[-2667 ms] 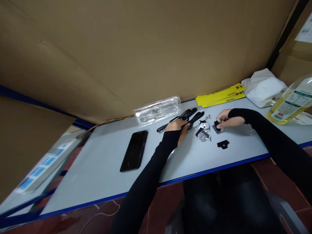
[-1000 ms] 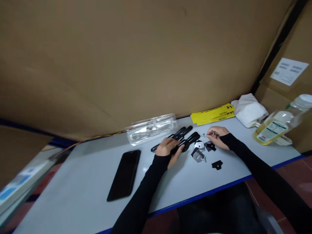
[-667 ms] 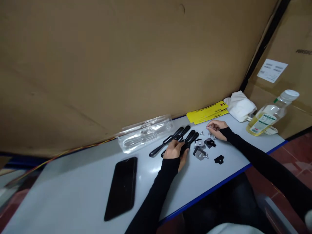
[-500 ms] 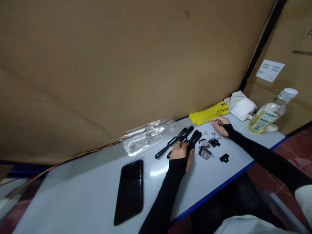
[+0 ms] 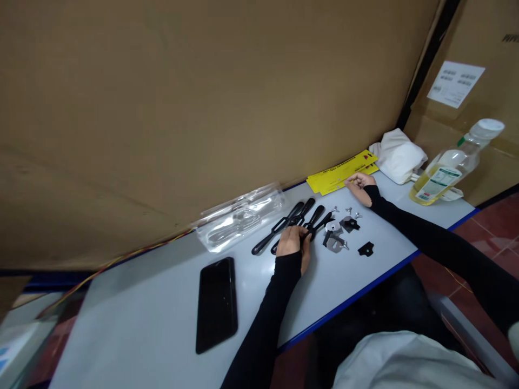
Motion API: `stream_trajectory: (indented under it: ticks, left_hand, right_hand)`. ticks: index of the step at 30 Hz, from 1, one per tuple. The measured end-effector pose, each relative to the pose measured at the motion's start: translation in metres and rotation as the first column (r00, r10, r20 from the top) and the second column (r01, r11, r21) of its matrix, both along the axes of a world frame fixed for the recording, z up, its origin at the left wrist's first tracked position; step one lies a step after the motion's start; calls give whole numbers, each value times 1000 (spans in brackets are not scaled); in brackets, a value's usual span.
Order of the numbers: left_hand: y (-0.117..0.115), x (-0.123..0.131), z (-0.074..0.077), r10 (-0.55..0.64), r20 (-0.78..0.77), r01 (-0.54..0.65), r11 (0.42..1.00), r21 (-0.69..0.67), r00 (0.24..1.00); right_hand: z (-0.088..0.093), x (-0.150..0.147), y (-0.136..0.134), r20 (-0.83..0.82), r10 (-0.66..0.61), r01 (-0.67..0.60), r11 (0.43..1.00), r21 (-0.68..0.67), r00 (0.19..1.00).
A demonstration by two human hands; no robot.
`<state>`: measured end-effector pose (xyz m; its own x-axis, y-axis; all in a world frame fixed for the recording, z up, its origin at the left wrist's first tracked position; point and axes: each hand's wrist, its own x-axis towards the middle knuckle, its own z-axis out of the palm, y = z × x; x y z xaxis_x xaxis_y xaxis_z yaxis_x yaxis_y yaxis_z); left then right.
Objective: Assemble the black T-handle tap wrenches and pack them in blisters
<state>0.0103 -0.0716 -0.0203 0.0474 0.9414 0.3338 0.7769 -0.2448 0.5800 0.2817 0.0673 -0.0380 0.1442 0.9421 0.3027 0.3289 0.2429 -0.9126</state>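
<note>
Leaning over a bench, a person closes the fingers of the left hand around 2 black handles, seemingly to steady them, with other handles beyond those fingers. The right hand has its fingers curled by yellow cards; whether they pinch anything cannot be told. Nearer than those fingers, 3 screws lie beside metal plates, perhaps apart for easy picking.

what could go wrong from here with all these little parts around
The loose wing screws lie near the right hand and might scatter if brushed.
The lone black plate lies toward the table's front edge; the right sleeve could sweep it off.
The handles at the left hand might knock the metal plates.
</note>
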Motion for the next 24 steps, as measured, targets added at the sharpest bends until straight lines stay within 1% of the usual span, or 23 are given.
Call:
stream_trajectory:
  ticks: [4,6,7,8,9,11,13,15,18,21,24]
  left_hand:
    - [-5,3,6,74,51,-70,994,-82,996]
    - [-5,2,7,114,139,-97,988,-122,984]
    - [-5,2,8,128,217,-98,985,-144,968]
    - [-5,2,8,134,319,-84,983,-165,938]
    - [-5,3,9,131,434,-53,981,-187,891]
    - [-5,4,11,110,651,45,975,-217,751]
    - [-4,7,12,108,782,117,967,-226,614]
    - [-3,11,11,130,836,153,957,-246,533]
    - [-2,15,1,161,871,213,934,-287,465]
    - [0,20,-12,150,909,285,918,-274,389]
    - [4,27,-20,100,934,299,931,-210,344]
  right_hand:
    - [-5,0,-2,-13,64,-64,998,-14,998]
    - [-8,-2,-3,-21,115,-116,993,-16,993]
    - [-9,-3,-4,-26,143,-144,989,-16,989]
    - [-9,-4,-6,-30,169,-170,985,-15,985]
    - [-9,-6,-7,-32,193,-193,981,-15,981]
    - [-7,-9,-10,-36,223,-224,974,-26,974]
    - [-2,-11,-14,-40,246,-248,968,-44,968]
    - [3,-11,-19,-31,285,-286,957,-55,958]
    - [7,-8,-25,20,415,-414,908,-64,909]
    - [7,-5,-30,147,564,-563,825,-53,813]
    - [6,-3,-30,371,618,-662,749,-10,693]
